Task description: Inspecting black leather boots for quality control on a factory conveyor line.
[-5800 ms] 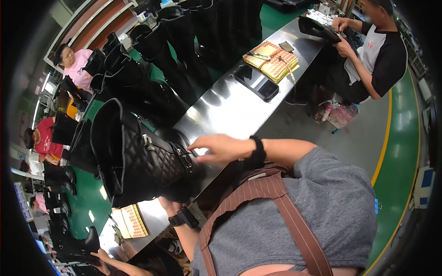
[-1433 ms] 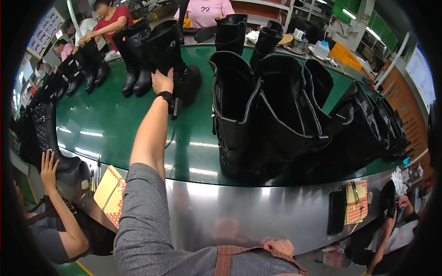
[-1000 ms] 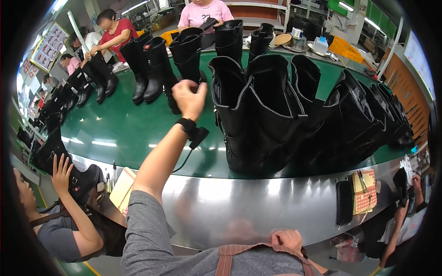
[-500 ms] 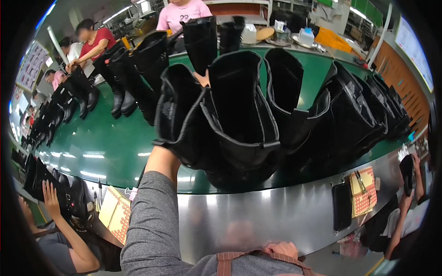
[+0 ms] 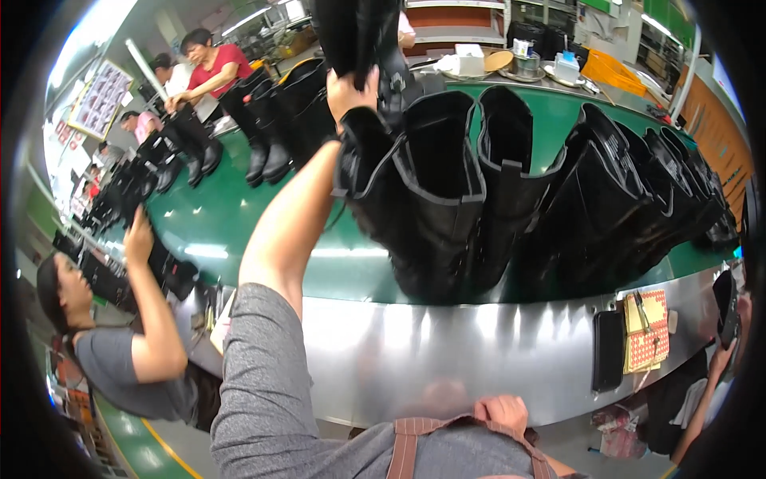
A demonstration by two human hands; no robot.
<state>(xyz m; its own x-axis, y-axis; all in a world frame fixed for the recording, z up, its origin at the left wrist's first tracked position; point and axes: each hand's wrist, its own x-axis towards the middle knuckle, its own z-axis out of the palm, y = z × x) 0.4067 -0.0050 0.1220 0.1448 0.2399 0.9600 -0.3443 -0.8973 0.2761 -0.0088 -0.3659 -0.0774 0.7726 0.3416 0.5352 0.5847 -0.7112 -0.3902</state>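
Note:
My left hand [image 5: 351, 97], at the end of my outstretched arm, is closed around a tall black boot [image 5: 355, 36]. This boot is lifted at the far side, and its upper part runs out of the picture. Below and to the right of that hand, several tall black boots [image 5: 437, 203] stand close together with their wide tops open toward me. Close to my body, my right hand [image 5: 504, 411] rests by the metal edge of the bench with its fingers curled in. Whatever may be inside those fingers is hidden.
A green bench top [image 5: 351, 267] with a steel border [image 5: 383, 343] curves around me. On the border lie a black phone [image 5: 608, 351] and a patterned notebook [image 5: 645, 331] with a pen. A co-worker [image 5: 140, 359] at left handles a dark boot. More boots [image 5: 263, 148] stand farther left.
My left hand has moved from behind the near boots up and away, and a boot is now raised in it. The co-worker at left has come more into view. My right hand stays put.

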